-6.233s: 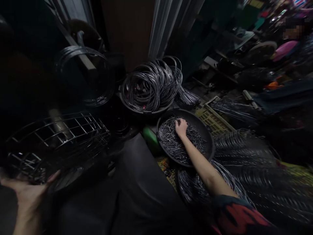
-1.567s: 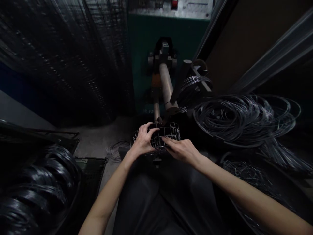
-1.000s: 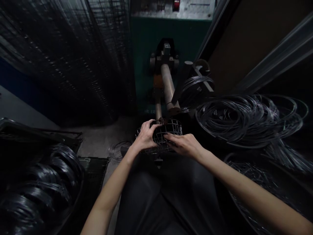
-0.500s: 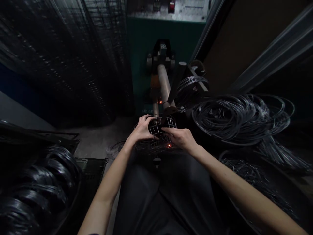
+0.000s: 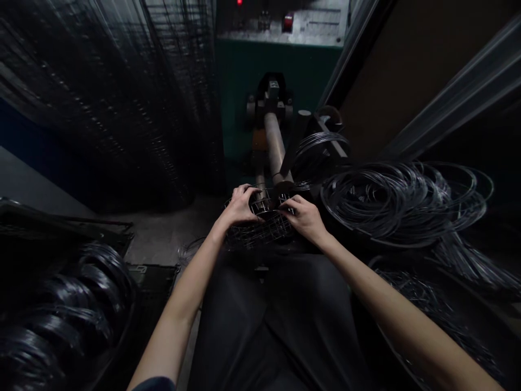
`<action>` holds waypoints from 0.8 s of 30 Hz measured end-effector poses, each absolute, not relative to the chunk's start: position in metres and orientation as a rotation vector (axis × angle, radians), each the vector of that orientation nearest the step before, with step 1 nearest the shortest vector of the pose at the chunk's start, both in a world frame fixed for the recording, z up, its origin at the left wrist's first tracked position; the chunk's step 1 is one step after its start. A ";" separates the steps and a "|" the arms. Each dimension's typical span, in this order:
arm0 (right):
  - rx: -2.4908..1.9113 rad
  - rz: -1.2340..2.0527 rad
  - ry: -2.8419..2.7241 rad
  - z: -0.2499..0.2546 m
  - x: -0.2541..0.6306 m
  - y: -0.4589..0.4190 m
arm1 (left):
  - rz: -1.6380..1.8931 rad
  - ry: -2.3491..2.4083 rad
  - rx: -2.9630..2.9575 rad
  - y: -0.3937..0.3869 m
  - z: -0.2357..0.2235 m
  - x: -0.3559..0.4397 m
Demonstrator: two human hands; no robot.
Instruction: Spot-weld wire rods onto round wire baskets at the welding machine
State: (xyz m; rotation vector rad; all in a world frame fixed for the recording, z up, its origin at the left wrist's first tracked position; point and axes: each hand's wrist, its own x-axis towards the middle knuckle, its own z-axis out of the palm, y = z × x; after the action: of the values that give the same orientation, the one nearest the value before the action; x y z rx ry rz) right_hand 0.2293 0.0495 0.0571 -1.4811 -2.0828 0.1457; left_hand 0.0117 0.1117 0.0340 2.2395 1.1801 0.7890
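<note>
My left hand [image 5: 243,205] curls around the left side of a small round wire cage [image 5: 262,206], its thumb and fingers spread over the rim. At the cage's right side, my right hand [image 5: 304,218] is closed in a pinch, the fingertips on the wires or on a thin piece too dark to make out. The cage sits around the lower electrode arm [image 5: 261,178] of a spot-welding machine. Above it, the thick upper arm [image 5: 275,144] ends close to the rim. More wire mesh [image 5: 260,233] lies just below my hands, above my lap.
Wire rings [image 5: 366,195] are heaped on the right, above a bin of short wire pieces [image 5: 423,298]. Wire coils [image 5: 77,304] fill a container at lower left. Hanging wire mesh [image 5: 122,98] stands at left. The control panel [image 5: 313,21] tops the green machine.
Two orange glowing spots near the electrodes and cage are gone. A red lamp now shows on the panel. My right hand has shifted slightly right and up along the cage.
</note>
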 end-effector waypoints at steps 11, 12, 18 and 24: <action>-1.439 0.188 -2.066 0.052 0.232 0.029 | 0.812 1.150 2.291 0.086 0.033 0.003; -1.432 0.199 -2.066 0.052 0.232 0.028 | 0.809 1.148 2.295 0.085 0.032 0.003; -1.393 0.263 -2.078 0.051 0.234 0.025 | 0.825 1.133 2.269 0.082 0.033 0.006; -1.451 0.193 -2.096 0.049 0.236 0.034 | 0.798 1.179 2.235 0.091 0.036 0.005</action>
State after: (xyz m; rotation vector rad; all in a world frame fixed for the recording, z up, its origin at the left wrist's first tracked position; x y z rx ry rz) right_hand 0.2363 0.0343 0.0489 -1.4512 -2.0955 0.1928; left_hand 0.0051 0.0914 0.0357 2.2353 1.1792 0.7978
